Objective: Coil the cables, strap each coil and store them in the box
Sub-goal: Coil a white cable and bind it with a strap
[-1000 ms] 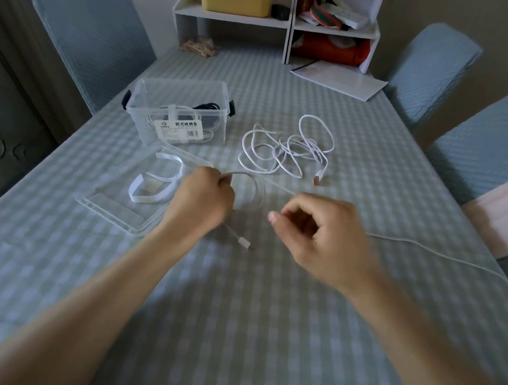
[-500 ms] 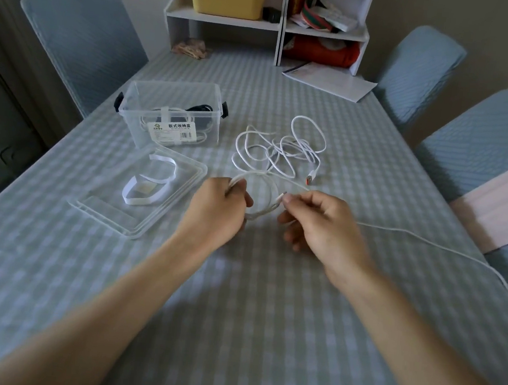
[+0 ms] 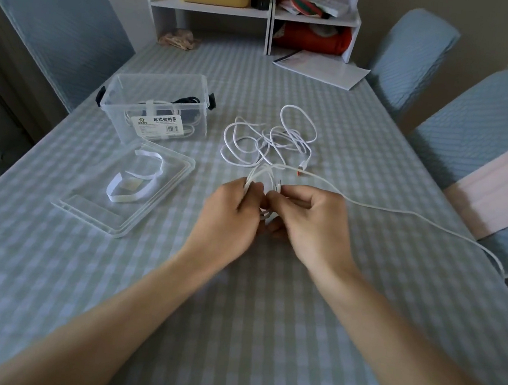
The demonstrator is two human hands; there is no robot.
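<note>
My left hand grips small loops of a white cable at the table's middle. My right hand pinches the same cable right beside it, the two hands nearly touching. The cable's free length trails right and drops over the table edge. A second white cable lies tangled just beyond my hands, its red-tipped plug at the right. The clear storage box stands open at the back left with strapped cables inside. Its lid lies in front of it with a white strap on it.
Blue chairs stand at the left and right. A white shelf unit with a yellow bin sits at the table's far end, with a paper booklet in front of it. A pink cloth lies on the near right chair.
My right hand has moved left to meet my left hand, bringing another loop of cable into the coil. The loose cable on the right has been drawn in a little.
</note>
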